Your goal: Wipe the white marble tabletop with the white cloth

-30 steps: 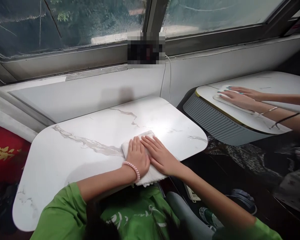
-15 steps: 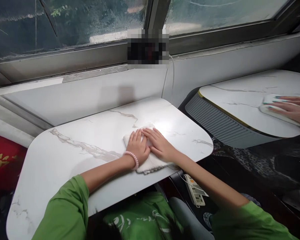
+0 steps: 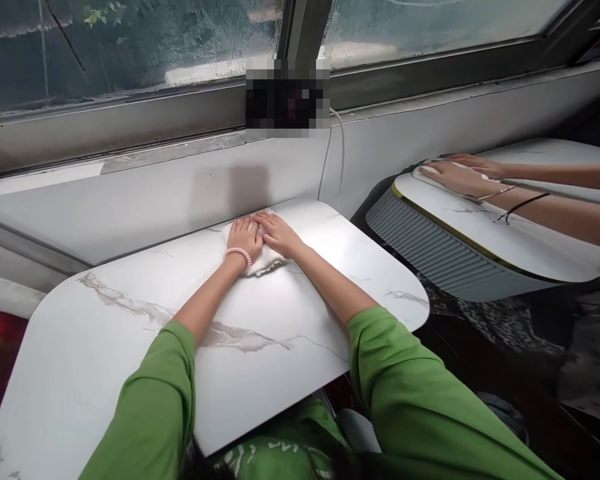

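A white cloth point(image 3: 266, 263) lies on the white marble-patterned table point(image 3: 300, 310), close to its far edge by the wall. My left hand point(image 3: 245, 237), with a pink coiled band at the wrist, rests flat on the cloth with its fingers stretched forward. Beside it, my right hand point(image 3: 279, 235) also presses flat on the cloth, its fingertips angled toward the left hand and touching it or nearly so. Both palms cover much of the cloth, and its frayed near edge shows below them.
To the right, another person's hands point(image 3: 453, 177) press a white cloth on a second marbled table point(image 3: 540, 257) with a ribbed side. Behind stand the wall point(image 3: 155, 200) and window frame point(image 3: 180, 110). A white cable point(image 3: 342, 160) hangs down the wall.
Both my hands and the cloth have slid away from me, toward the table's far edge and slightly left. The other person's hands have moved left across the second table.
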The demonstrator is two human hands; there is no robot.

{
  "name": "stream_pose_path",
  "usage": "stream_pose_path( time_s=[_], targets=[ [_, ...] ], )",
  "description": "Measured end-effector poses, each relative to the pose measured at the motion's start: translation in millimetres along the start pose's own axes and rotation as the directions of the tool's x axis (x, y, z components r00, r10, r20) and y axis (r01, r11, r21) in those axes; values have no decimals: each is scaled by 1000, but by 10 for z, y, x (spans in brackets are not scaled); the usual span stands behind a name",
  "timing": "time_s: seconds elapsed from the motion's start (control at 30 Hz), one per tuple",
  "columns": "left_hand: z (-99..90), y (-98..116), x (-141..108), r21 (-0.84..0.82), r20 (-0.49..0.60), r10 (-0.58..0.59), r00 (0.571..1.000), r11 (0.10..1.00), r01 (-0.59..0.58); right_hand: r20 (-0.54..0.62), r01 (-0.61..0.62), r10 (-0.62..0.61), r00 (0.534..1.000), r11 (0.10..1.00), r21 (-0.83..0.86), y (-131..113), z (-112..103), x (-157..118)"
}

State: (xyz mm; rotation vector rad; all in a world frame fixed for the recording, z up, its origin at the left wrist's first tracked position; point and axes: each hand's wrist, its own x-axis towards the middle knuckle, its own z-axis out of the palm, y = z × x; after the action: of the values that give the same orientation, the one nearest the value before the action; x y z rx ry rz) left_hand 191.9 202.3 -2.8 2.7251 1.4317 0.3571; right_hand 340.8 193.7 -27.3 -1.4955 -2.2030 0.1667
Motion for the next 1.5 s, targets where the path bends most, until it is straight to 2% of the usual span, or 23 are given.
stream_pose_path(
  time_s=[0.1,0.23,0.37,0.47,0.57,0.67,0.9,1.03,1.1,1.2,1.33,1.5],
  targets=[
    [5,-47,144,-3,-16,-20,1000,1000,20,-10,1,-1,1000,1000,16,100,22,158],
    [16,-34,214,10,-58,-61,996,998,62,-9,16,-16,1000,999,29,183,29,251],
    [34,9,176,26,-42,-74,996,997,75,-19,35,-35,999,999,32,185,32,214],
    [32,73,78,16,1,-79,997,997,79,-14,25,-25,1000,999,27,123,4,84],
    [14,201,-94,25,49,-69,996,997,68,18,16,-16,1000,1000,9,17,-69,-159],
    [-7,420,-348,31,72,-40,997,999,38,40,27,-26,999,1000,-8,-104,-173,-530],
    [-25,1234,-1076,9,96,115,989,993,-116,-28,19,-19,999,1000,9,-352,-523,-1731],
    [-18,1621,-1341,-10,91,273,958,962,-274,-59,-54,51,997,997,-49,-482,-704,-2338],
    [-12,1748,-1398,-18,90,328,940,945,-328,-92,-95,88,992,992,-79,-513,-746,-2540],
    [6,1886,-1403,-32,85,364,927,931,-363,-147,-133,119,982,987,-91,-483,-773,-2705],
    [49,2041,-1283,-52,89,367,926,930,-364,-166,-139,124,978,987,-84,-300,-827,-2755],
    [124,2223,-1000,-86,95,356,930,933,-349,-121,-169,153,981,977,-134,14,-968,-2703]
  ],
)
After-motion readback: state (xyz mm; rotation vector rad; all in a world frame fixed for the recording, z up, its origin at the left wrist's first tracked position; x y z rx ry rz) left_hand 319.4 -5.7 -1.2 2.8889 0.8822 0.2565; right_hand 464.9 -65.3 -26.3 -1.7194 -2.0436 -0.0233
